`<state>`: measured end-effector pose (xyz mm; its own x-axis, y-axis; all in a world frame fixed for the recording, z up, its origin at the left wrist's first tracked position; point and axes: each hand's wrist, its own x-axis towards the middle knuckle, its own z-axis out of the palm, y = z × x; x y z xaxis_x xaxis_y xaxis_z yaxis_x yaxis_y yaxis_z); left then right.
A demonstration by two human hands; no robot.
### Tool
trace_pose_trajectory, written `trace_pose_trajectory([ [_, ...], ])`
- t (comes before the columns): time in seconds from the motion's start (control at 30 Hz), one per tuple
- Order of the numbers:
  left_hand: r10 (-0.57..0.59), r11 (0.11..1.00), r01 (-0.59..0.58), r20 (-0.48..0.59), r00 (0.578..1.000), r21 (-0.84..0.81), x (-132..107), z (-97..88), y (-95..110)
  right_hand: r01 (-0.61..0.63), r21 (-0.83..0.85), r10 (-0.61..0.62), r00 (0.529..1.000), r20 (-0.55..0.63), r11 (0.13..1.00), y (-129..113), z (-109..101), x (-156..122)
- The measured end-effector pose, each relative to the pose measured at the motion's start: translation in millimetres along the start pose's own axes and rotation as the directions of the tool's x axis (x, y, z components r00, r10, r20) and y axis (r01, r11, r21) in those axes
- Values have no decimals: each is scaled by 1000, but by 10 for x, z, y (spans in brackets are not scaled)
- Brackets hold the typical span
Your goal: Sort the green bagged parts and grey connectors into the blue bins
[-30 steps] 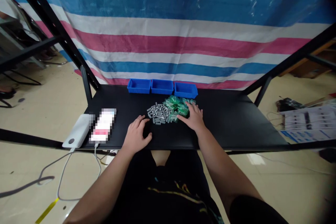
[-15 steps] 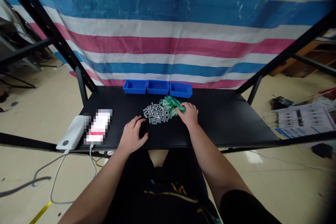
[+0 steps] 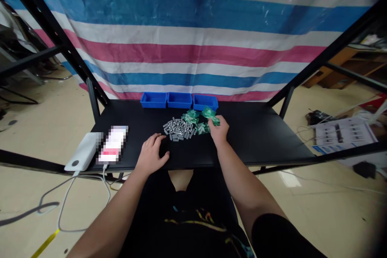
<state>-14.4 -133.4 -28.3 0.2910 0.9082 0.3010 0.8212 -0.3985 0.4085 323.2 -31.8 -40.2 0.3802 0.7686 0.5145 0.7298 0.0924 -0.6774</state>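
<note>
My right hand [image 3: 219, 132] is closed round a bunch of small green packets [image 3: 211, 114], lifted a little off the black table [image 3: 256, 137]. More green packets [image 3: 193, 117] lie just to its left. A heap of small grey metal cylinders [image 3: 178, 129] sits left of those. Flat on the table with its fingers spread rests my left hand [image 3: 152, 154], holding nothing, just short of the grey heap.
Three blue bins [image 3: 179, 100] stand in a row at the table's back edge. A white power bank [image 3: 84, 156] and a phone [image 3: 112, 149] lie at the left front, with cables hanging to the floor. Black frame posts rise at both sides. A striped tarp hangs behind.
My right hand went from lying flat on the green packets to closing on a bunch and raising it toward the right bin. The left hand stayed put.
</note>
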Motion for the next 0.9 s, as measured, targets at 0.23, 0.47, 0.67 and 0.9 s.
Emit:
trace_pose_trajectory([
  [0.23, -4, 1000, 4, -7, 1000, -8, -2, 24, -28, 485, 26, -454, 797, 398, 874, -761, 338, -239],
  [0.47, -64, 997, 64, 6, 998, 34, -2, 119, -55, 575, 111, -548, 678, 490, 811, -1056, 455, -411],
  [0.67, -87, 994, 89, -41, 995, 60, 5, 62, -11, 539, -34, -477, 771, 422, 842, -640, 21, -344],
  [0.9, -295, 938, 296, -34, 955, 181, 321, -69, -110, 240, -250, -58, 820, 569, 938, -85, -193, -284],
])
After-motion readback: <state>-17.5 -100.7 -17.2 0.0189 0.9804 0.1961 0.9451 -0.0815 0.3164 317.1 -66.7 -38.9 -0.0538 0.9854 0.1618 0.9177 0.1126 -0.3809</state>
